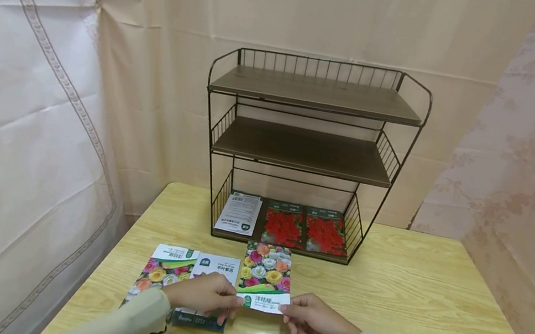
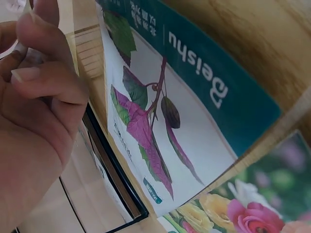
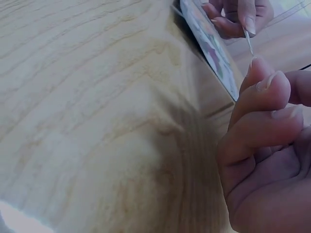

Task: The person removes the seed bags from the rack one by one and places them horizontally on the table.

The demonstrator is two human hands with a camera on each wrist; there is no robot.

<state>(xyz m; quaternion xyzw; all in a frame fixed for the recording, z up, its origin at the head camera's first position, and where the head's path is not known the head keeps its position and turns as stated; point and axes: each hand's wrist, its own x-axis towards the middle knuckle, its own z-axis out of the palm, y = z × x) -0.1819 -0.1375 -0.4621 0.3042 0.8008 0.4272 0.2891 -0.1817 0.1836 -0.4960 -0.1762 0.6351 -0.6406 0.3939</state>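
Observation:
A seed packet with many-coloured flowers (image 1: 265,272) is held in front of the rack. My left hand (image 1: 206,292) pinches its lower left corner, and the right hand (image 1: 319,319) pinches the lower right one. Under and beside the left hand lies a packet picturing purple-green leaves (image 1: 224,267), marked "Beishu" and seen close up in the left wrist view. To its left is another flower packet (image 1: 159,273), partly covered by the left sleeve. In the right wrist view, the held packet appears nearly edge-on between the fingertips (image 3: 262,73) of both hands.
Behind the held packet stands a three-tier rack (image 1: 316,94) with dark wire sides. Its bottom tier holds a packet with printed text (image 1: 240,215) at left and two red-flower packets, one (image 1: 283,226) in the middle and one (image 1: 325,232) at right. A wooden table (image 1: 412,296) carries everything.

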